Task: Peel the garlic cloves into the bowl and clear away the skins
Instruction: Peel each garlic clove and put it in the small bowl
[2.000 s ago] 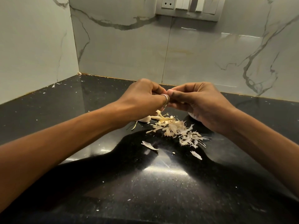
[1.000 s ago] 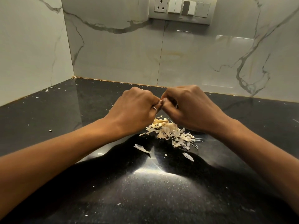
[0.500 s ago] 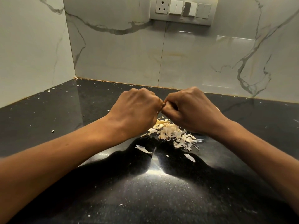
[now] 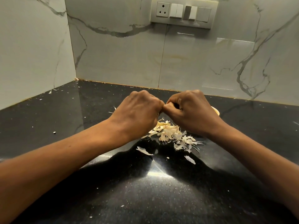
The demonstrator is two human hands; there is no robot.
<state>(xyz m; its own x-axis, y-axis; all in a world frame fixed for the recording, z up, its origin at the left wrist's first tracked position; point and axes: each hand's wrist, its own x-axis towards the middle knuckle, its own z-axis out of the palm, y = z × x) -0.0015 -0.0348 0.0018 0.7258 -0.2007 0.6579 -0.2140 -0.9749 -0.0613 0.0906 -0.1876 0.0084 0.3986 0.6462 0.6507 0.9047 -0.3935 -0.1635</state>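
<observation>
My left hand (image 4: 139,112) and my right hand (image 4: 189,110) are held knuckle to knuckle above the black counter, fingers curled tight round something small between them. That thing, presumably a garlic clove, is hidden by the fingers. Below the hands lies a pile of pale garlic skins (image 4: 173,135), with loose flakes (image 4: 144,151) in front of it. Behind my right hand a sliver of a pale bowl rim (image 4: 216,110) shows; its contents are hidden.
The black speckled counter (image 4: 145,191) runs into a corner of marble-look wall tiles (image 4: 113,54). A switch and socket panel (image 4: 182,12) sits high on the back wall. Tiny skin crumbs (image 4: 54,132) are scattered on the left of the counter.
Both hands have dropped slightly and curled tighter, the fingers that earlier showed between them now tucked in. The skin pile has not moved.
</observation>
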